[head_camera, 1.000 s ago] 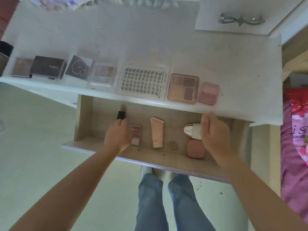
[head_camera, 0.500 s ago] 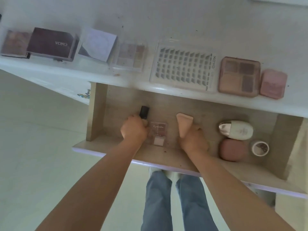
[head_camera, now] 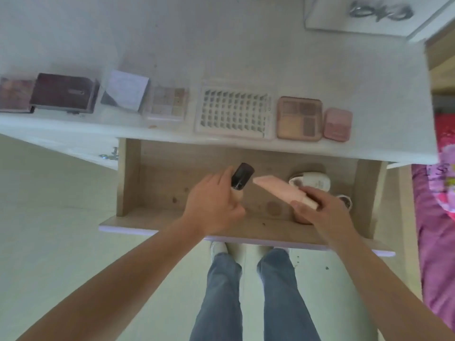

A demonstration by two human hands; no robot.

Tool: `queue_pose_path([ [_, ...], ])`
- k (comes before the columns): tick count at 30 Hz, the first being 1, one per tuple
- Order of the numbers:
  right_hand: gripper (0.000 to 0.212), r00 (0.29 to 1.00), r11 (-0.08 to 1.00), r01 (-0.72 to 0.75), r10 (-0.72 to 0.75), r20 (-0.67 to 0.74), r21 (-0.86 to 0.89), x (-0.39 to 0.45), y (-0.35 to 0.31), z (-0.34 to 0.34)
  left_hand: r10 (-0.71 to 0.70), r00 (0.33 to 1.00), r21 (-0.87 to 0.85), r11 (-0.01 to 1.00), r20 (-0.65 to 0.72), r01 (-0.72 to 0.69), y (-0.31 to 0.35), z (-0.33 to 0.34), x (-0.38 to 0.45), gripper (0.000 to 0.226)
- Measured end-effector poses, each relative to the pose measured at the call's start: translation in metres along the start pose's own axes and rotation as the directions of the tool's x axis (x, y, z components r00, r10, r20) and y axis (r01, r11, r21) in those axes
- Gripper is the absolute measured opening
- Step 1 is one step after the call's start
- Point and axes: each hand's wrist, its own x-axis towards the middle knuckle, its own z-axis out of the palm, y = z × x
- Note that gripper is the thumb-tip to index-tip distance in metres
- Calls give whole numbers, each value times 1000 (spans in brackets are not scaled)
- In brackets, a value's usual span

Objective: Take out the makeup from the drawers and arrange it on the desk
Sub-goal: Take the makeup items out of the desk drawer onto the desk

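1. Left hand (head_camera: 211,205): fingers curled round a bottle (head_camera: 240,182) with a dark cap, held over the open drawer (head_camera: 152,183).
2. Right hand (head_camera: 320,210): fingers pinching the lower end of a pink tube (head_camera: 280,191), its flat end pointing toward the bottle cap.
3. White bottle (head_camera: 314,182): lying in the drawer just beyond the right fingers.
4. Small pot (head_camera: 346,200): in the drawer, right of the right fingers, partly hidden.
5. Desk (head_camera: 246,57): beyond both hands; a row of palettes, among them a lash tray (head_camera: 234,114), a brown palette (head_camera: 299,118) and a pink compact (head_camera: 337,124).
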Motion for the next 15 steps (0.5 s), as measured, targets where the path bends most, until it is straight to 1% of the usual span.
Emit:
queue_pose_path([
  [2, 41, 992, 991, 82, -71, -101, 109, -5, -5, -40, 88, 994, -26, 996, -60, -90, 40, -10, 9, 78],
  [4, 46, 975, 963, 145, -99, -199, 228, -1, -5, -79, 138, 982, -73, 986, -126, -148, 79, -19, 24, 77],
  [6, 46, 954, 922, 210, -120, -275, 326, 10, -3, -117, 169, 971, -119, 974, -169, -190, 119, -24, 46, 73],
  [8, 45, 938, 892, 247, -122, -325, 378, 27, 0, -152, 154, 973, -164, 970, -173, -182, 156, -24, 71, 71],
  [9, 43, 939, 880, 246, -112, -326, 407, 37, 1, -170, 130, 977, -178, 971, -171, -160, 173, -23, 84, 68],
  [11, 39, 961, 886, 206, -103, -256, 415, 57, 6, -200, 84, 985, -148, 983, -150, -107, 203, -21, 106, 57],
  [14, 43, 989, 956, 111, -81, -122, 271, 94, 10, -229, 32, 996, 13, 999, -79, -31, 235, -14, 139, 40],
  [15, 43, 995, 970, 75, -56, -84, 233, 106, 9, -234, -11, 997, 55, 998, -74, 15, 241, -11, 149, 37],
])
